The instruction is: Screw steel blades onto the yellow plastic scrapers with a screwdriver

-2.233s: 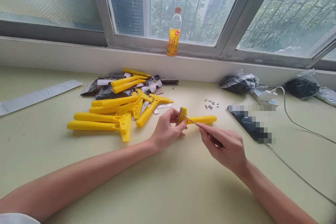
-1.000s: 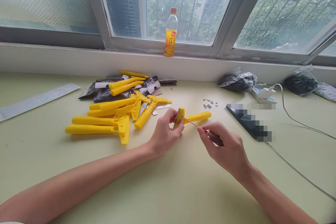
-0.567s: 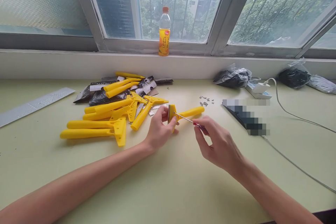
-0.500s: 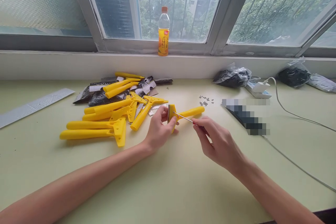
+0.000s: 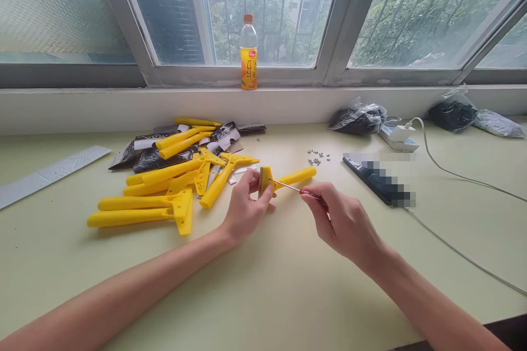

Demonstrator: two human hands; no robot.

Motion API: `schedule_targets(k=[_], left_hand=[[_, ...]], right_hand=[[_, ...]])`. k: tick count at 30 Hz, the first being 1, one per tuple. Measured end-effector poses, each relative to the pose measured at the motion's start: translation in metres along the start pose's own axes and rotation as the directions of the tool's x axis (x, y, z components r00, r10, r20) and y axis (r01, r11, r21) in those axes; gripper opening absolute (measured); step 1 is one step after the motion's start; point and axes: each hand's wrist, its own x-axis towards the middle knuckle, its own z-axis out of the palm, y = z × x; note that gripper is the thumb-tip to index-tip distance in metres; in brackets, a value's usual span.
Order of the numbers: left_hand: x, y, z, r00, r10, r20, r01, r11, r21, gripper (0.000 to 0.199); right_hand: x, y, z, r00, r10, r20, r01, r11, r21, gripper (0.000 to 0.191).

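My left hand [image 5: 249, 203] is closed around the head of a yellow scraper [image 5: 295, 177], whose handle points away to the right. Fingers lie behind the head and the thumb presses its front. In my right hand [image 5: 340, 219] is a screwdriver [image 5: 286, 185] with a red handle, mostly hidden by the fingers. Its thin metal shaft slants up to the left, and the tip meets the scraper head near a hole. Several loose yellow scraper handles [image 5: 134, 218] lie left of my left hand. Small screws [image 5: 315, 162] are scattered beyond the held scraper.
Dark plastic packets [image 5: 164, 159] lie under the handles. A flat grey strip [image 5: 53, 175] rests at the left. A phone [image 5: 373, 181] with a cable, a power strip [image 5: 399, 140] and bagged dark items [image 5: 358, 118] are at the right. A juice bottle [image 5: 248, 60] stands on the sill.
The view has shifted slightly, so the scene sits a little further left. A bit of the screwdriver's red handle now shows at my right fingertips. Both holds are otherwise the same.
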Motion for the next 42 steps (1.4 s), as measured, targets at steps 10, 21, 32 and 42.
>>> schedule_targets(k=[10, 21, 32, 42], left_hand=[[0.002, 0.000, 0.000, 0.999, -0.014, -0.034, 0.013, 1.000, -0.020, 0.025], [0.001, -0.001, -0.001, 1.000, 0.006, -0.025, -0.006, 1.000, 0.008, 0.022], [-0.003, -0.001, 0.001, 0.999, 0.036, -0.001, -0.036, 0.998, 0.044, 0.021], [0.000, 0.000, 0.000, 0.999, 0.019, -0.039, -0.018, 1.000, 0.020, 0.022]], right_hand=[[0.002, -0.002, 0.003, 0.999, 0.019, 0.040, -0.016, 0.996, -0.086, 0.016], [0.002, -0.005, 0.004, 0.999, -0.027, -0.043, 0.020, 0.988, -0.156, 0.022], [-0.001, -0.001, 0.003, 0.980, -0.084, -0.180, 0.014, 0.933, -0.359, 0.048], [-0.002, -0.005, 0.006, 0.998, -0.060, 0.004, 0.059, 0.969, -0.242, 0.032]])
